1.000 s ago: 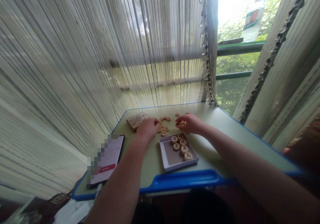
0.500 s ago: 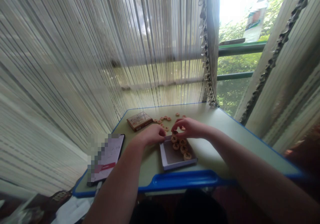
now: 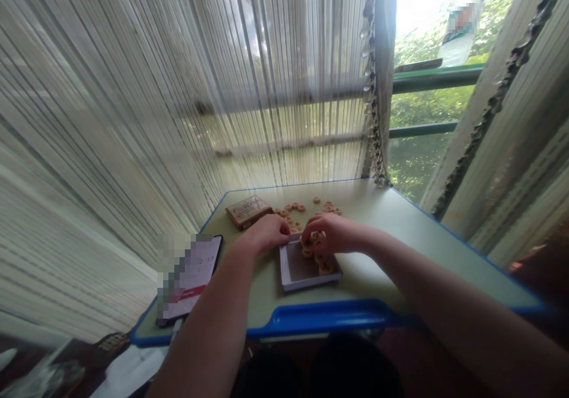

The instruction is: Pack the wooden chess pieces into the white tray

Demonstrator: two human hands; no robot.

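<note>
A shallow box tray (image 3: pixel 291 282) with pale walls and a brown floor lies on the table. Its upper left corner is pinched by my left hand (image 3: pixel 272 231), fingers closed. Over the tray's far right part, my right hand (image 3: pixel 335 232) is curled round a Chinese chess piece (image 3: pixel 317 236), a round wooden disc with a dark mark. Several more discs lie in the tray below that hand, among them one piece (image 3: pixel 326 267) near the right wall; my fingers partly cover others. Beyond my hands, loose Chinese chess pieces (image 3: pixel 295 206) are scattered on the tabletop.
A brown printed box lid (image 3: pixel 249 209) lies at the table's far left. A phone-like device (image 3: pixel 195 279), partly pixelated, rests by the left edge with a cable. The table (image 3: pixel 427 256) has a blue rim and a blue front trough (image 3: pixel 329 314). String curtains (image 3: pixel 284 90) hang behind.
My right hand has moved down over the tray and now covers more of the pieces there. The tray sits slightly further left and up in view, with my left hand still at its corner.
</note>
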